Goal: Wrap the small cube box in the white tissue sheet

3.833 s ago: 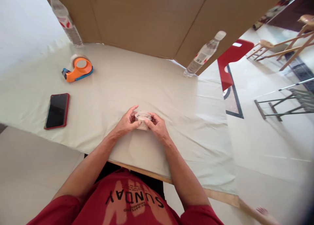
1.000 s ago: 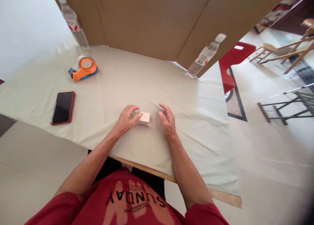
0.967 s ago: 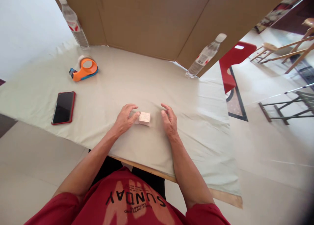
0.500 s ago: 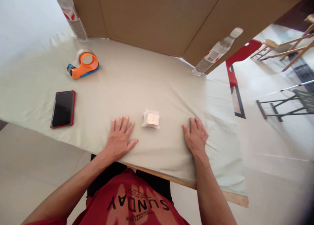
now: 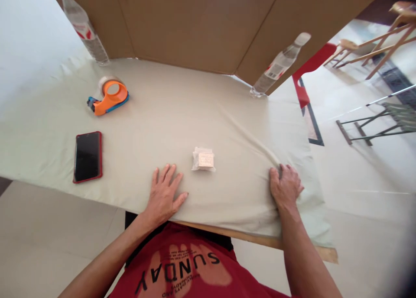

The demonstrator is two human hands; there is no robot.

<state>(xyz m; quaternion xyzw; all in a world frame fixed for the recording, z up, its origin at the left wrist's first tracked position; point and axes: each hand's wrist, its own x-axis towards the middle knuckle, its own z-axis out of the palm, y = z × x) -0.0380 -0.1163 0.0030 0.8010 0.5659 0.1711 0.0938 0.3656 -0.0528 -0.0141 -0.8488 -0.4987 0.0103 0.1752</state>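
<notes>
A small pale box wrapped in clear plastic (image 5: 203,160) lies on the pale green cloth (image 5: 182,116) that covers the table, free of both hands. My left hand (image 5: 165,195) rests flat on the cloth just left of and below the box, fingers spread. My right hand (image 5: 285,186) sits near the table's right edge with its fingers curled down onto a ridge of the cloth, which is wrinkled around them.
A red-cased phone (image 5: 87,156) lies at the left. An orange tape dispenser (image 5: 109,96) sits behind it. Two plastic water bottles (image 5: 83,27) (image 5: 278,65) stand against a cardboard screen (image 5: 208,25) at the back. Folding furniture stands on the floor to the right.
Both hands let go of the wrapped box and moved apart toward the near edge. The left went flat; the right slid further right and curled onto the cloth.
</notes>
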